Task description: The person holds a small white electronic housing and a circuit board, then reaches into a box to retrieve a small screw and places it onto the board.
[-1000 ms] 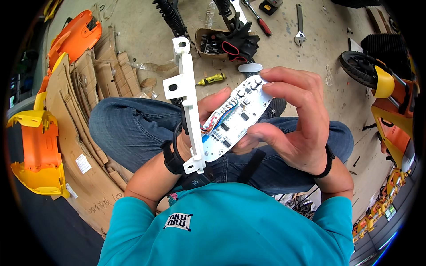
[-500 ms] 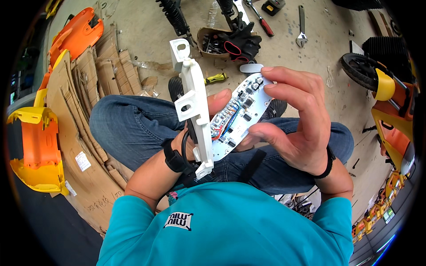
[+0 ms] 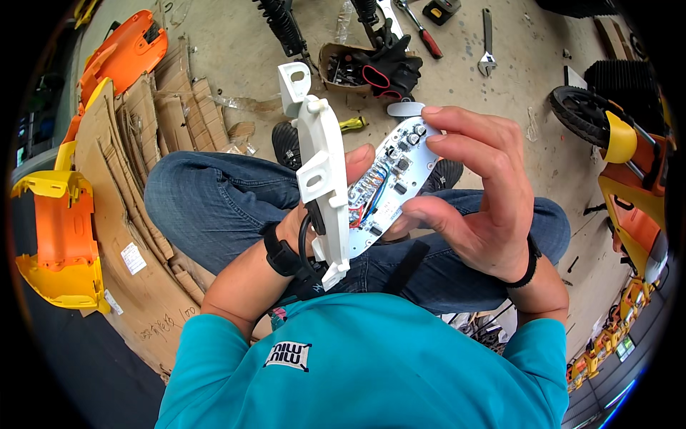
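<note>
My left hand [image 3: 359, 163] is closed around a white plastic housing [image 3: 325, 146] with slotted mounting tabs. Most of its fingers are hidden behind the housing, while the thumb shows between housing and board. The housing stands nearly on edge, and a black cable [image 3: 303, 243] loops from its back beside my wrist. My right hand [image 3: 475, 179] grips a long, rounded white circuit board [image 3: 393, 187] by its right edge, fingers at the far end and thumb lower down. Chips and coloured wires face up on the board. Its left edge passes behind the housing; whether they touch, I cannot tell.
Beyond my crossed legs lie black gloves [image 3: 391, 66], a small carton of parts [image 3: 341, 68], a yellow screwdriver [image 3: 353, 124], a ratchet [image 3: 421, 32] and an adjustable wrench [image 3: 487, 44]. Flattened cardboard [image 3: 118, 207] lies left; a wheel [image 3: 575, 114] stands right.
The white housing has moved slightly right and turned, showing more of its broad side and covering more of the board's left edge. My right hand has barely moved.
</note>
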Available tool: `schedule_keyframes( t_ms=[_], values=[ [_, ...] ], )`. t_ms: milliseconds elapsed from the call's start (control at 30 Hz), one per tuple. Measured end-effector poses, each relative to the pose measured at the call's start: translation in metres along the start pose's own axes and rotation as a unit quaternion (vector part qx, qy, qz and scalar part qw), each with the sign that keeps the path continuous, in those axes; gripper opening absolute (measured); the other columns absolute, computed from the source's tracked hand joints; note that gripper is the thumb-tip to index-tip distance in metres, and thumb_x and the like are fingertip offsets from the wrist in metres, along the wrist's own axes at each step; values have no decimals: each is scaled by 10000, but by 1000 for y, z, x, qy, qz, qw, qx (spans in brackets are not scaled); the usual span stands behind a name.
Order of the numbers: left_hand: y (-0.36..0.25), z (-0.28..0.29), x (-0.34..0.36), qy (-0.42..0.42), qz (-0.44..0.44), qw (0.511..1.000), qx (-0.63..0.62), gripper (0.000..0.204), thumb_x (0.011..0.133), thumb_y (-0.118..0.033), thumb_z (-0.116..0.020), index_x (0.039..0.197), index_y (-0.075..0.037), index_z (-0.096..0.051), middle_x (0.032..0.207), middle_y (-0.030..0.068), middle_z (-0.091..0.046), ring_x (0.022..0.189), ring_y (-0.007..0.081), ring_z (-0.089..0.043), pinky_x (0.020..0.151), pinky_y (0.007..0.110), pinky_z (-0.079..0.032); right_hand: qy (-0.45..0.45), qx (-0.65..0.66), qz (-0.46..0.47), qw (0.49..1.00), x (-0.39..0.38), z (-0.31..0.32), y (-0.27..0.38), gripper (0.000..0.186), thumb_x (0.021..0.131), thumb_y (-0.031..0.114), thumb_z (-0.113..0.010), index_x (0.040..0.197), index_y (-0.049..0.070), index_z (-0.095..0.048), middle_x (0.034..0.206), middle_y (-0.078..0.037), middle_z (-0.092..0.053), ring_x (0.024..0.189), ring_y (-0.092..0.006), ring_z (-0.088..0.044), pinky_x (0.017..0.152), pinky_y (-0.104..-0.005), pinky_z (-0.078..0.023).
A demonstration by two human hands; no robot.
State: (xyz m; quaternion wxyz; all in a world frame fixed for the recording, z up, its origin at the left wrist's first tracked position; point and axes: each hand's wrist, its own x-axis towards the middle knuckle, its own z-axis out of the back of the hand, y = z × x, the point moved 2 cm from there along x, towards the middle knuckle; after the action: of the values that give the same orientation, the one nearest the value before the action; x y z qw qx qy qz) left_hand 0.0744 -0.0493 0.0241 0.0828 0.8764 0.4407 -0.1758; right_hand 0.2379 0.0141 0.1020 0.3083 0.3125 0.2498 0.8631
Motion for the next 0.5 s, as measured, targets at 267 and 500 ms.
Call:
schedule_keyframes(
  t_ms=[267,500],
  values=[
    [-3,-8,-4,-46,8,999,-27,665,874,-549,-467,1205,25,-517,999,229,-642,771,267,-674,675,335,-578,-2,0,2,1000,0,-1,-1,558,681,284,-801,1111,40,-542,1209,-155,-578,1064,-288,-541,881,-368,-426],
    [-4,-5,-4,-50,6,999,-8,651,868,-535,-484,1183,32,-536,997,223,-649,776,258,-678,635,325,-584,2,-3,-2,1000,-1,-1,-1,552,683,290,-798,1105,42,-543,1207,-155,-579,1063,-291,-542,878,-369,-428]
  ],
)
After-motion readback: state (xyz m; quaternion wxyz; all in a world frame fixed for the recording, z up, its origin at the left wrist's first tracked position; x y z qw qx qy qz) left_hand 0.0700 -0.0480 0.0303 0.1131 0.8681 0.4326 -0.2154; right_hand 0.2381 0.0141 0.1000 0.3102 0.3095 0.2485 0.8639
